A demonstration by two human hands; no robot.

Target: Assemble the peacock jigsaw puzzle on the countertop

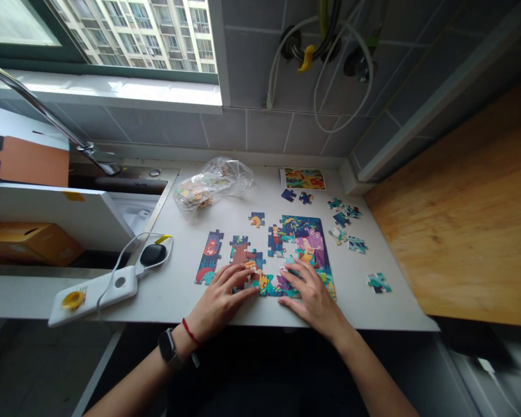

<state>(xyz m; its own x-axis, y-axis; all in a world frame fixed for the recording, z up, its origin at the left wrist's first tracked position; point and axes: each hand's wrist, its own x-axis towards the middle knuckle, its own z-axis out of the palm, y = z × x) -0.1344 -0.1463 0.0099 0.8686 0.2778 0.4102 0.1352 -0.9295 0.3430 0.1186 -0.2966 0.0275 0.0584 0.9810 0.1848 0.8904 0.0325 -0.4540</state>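
Observation:
A partly joined jigsaw puzzle (301,223) with sea creatures lies on the white counter. My left hand (221,298) rests palm down with its fingers stretched over the brown section (239,250) of joined pieces. On the right part of the puzzle lies my right hand (313,298), its fingers apart and touching the pieces around a gap. Between my hands runs a joined bottom strip (267,285). Left of them is a separate strip with a red creature (209,255). A loose piece with an orange shape (256,219) lies above. My fingers hide some pieces.
Loose puzzle pieces (342,219) lie to the right, with one piece (378,282) farther out. A clear plastic bag of pieces (212,184) and a picture card (304,179) are at the back. A white power strip (93,295) lies left; a wooden panel (469,208) stands right.

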